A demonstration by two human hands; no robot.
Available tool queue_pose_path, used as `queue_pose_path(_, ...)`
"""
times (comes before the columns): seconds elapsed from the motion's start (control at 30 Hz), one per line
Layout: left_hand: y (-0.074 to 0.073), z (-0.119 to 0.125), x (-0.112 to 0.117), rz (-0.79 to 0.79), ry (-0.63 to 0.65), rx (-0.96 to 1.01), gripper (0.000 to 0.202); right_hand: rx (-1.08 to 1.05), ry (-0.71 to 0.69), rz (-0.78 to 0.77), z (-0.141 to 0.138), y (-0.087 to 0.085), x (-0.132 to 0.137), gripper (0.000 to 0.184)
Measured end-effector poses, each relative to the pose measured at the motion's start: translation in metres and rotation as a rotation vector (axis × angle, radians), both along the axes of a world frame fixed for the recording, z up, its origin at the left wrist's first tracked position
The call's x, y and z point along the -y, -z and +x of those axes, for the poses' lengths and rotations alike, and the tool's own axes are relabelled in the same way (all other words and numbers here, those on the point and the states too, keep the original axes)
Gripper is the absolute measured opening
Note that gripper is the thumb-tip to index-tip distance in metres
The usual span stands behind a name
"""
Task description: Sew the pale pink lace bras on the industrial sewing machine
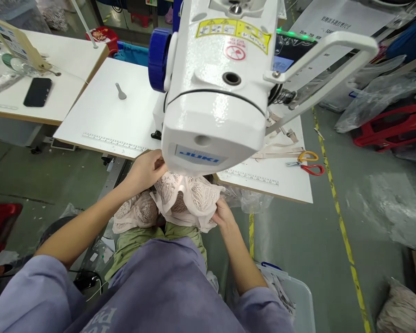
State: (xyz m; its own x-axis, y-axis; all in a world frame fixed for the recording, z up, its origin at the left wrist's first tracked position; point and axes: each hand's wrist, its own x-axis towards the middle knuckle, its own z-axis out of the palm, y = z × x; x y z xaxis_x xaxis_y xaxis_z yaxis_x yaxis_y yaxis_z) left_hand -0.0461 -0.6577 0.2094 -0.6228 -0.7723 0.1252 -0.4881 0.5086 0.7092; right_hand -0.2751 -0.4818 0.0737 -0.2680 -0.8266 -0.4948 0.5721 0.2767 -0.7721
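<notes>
A pale pink lace bra (pixel 185 201) is held up below the head of a white sewing machine (pixel 215 125). My left hand (pixel 146 172) is closed on its upper left edge, with the fingertips partly hidden at the machine head. My right hand (pixel 224 213) grips the bra's lower right side, thumb and fingers around the band. Another lace piece with moulded cups (pixel 138 212) lies on my lap just left of it. The needle area is out of sight behind the machine head.
Red-and-orange-handled scissors (pixel 308 163) and pale strips (pixel 277 150) lie on the table's right side. A grey tool (pixel 120 91) stands left of the machine. A black phone (pixel 38 91) rests on the neighbouring table. A clear plastic bin (pixel 303 296) stands on the floor to my right.
</notes>
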Motion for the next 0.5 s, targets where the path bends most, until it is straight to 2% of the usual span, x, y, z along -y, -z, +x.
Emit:
queue_pose_path(0.1, -0.005, 0.011, -0.012, -0.087, -0.068, 0.039, 0.014, -0.048, 0.073, -0.017, -0.016, -0.013, -0.006, 0.049)
queue_pose_path(0.17, -0.008, 0.016, -0.028, -0.174, -0.105, 0.023, 0.016, -0.103, 0.098, -0.039, -0.028, -0.025, -0.012, 0.048)
queue_pose_path(0.23, -0.014, 0.017, -0.051, -0.276, -0.072, -0.032, 0.013, -0.195, 0.092, -0.066, -0.035, -0.041, -0.018, 0.045)
queue_pose_path(0.3, -0.022, 0.013, -0.077, -0.388, 0.045, -0.144, 0.012, -0.335, 0.018, -0.121, -0.034, -0.063, -0.024, 0.042)
queue_pose_path(0.33, -0.027, 0.01, -0.09, -0.435, 0.137, -0.203, 0.017, -0.41, -0.064, -0.161, -0.029, -0.076, -0.026, 0.04)
queue_pose_path(0.4, -0.035, 0.001, -0.11, -0.505, 0.338, -0.255, 0.027, -0.549, -0.341, -0.255, -0.012, -0.104, -0.028, 0.033)
queue_pose_path(0.47, -0.037, -0.006, -0.12, -0.481, 0.486, -0.171, 0.04, -0.644, -0.621, -0.329, 0.009, -0.131, -0.028, 0.03)
queue_pose_path(0.5, -0.036, -0.008, -0.12, -0.429, 0.52, -0.093, 0.046, -0.673, -0.717, -0.349, 0.019, -0.141, -0.026, 0.03)
